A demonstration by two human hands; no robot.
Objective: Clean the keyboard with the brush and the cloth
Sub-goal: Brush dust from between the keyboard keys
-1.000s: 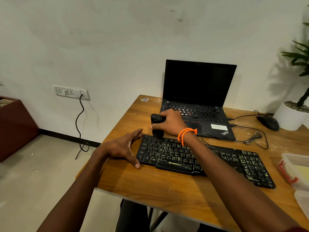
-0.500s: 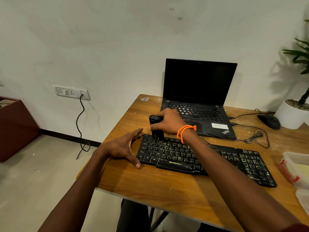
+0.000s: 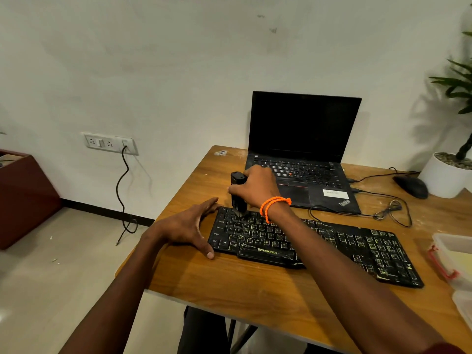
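On the wooden desk [image 3: 229, 290] the right hand [image 3: 255, 187] grips a stubby black brush [image 3: 238, 192] upright on the black keyboard's [image 3: 319, 249] top-left keys while the open left hand [image 3: 189, 227] braces its edge, so pressing hard could probably pop a keycap.

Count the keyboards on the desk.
2: the black external keyboard at the desk's front, under both hands, and the laptop's built-in keyboard behind it.

Right hand [image 3: 254, 187] gripping upright black brush [image 3: 238, 192], tip on far-left keys of keyboard [image 3: 332, 245]; left hand [image 3: 189, 226] resting flat against keyboard's left edge on wooden desk [image 3: 229, 284].
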